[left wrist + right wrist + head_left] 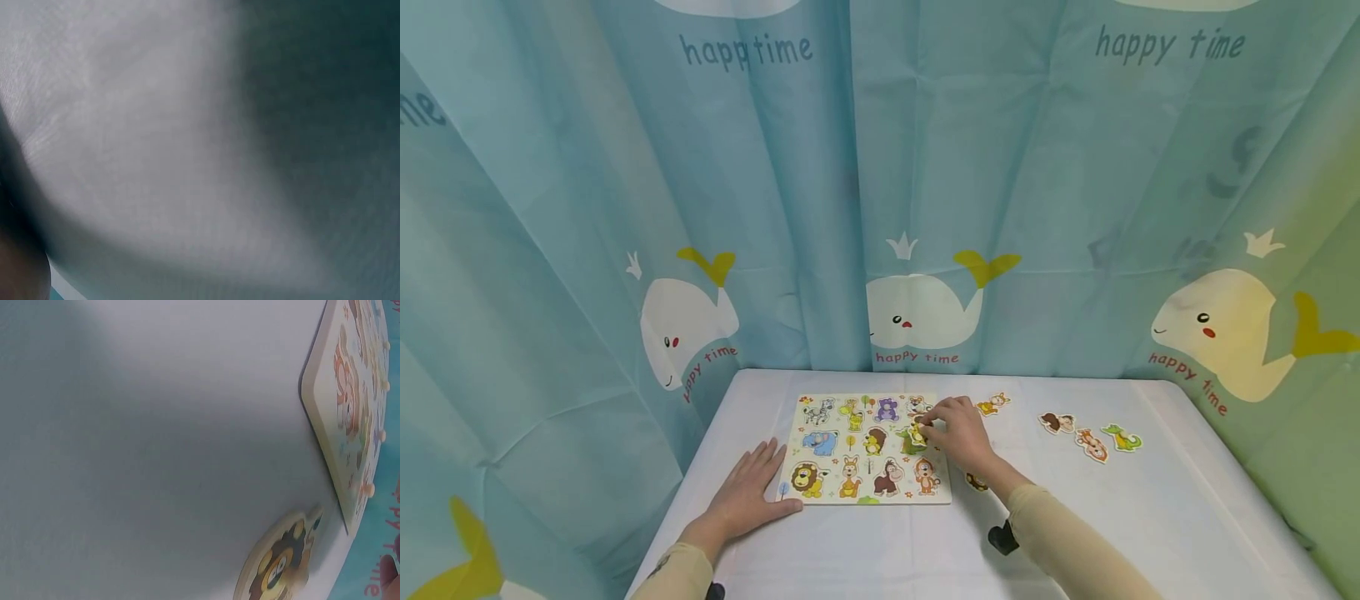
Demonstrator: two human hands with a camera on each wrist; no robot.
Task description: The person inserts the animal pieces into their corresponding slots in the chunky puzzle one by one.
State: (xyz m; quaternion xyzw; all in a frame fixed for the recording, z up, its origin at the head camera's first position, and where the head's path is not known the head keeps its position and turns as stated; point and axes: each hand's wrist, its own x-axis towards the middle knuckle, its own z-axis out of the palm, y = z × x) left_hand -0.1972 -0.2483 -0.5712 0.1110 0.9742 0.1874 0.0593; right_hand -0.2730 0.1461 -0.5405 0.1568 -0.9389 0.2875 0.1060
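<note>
Lying flat, the puzzle board (867, 482) stretches left-to-right.

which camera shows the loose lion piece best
Right wrist: the loose lion piece shows large, though cut off below. The head view has it small, partly hidden by the right arm; the left wrist lacks it.

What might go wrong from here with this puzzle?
The right hand holds a small piece over the green animal picture, while a green piece lies loose, so a mismatch is possible. The right sleeve could brush the lion piece. The board might slide if the left hand leaves its edge.
</note>
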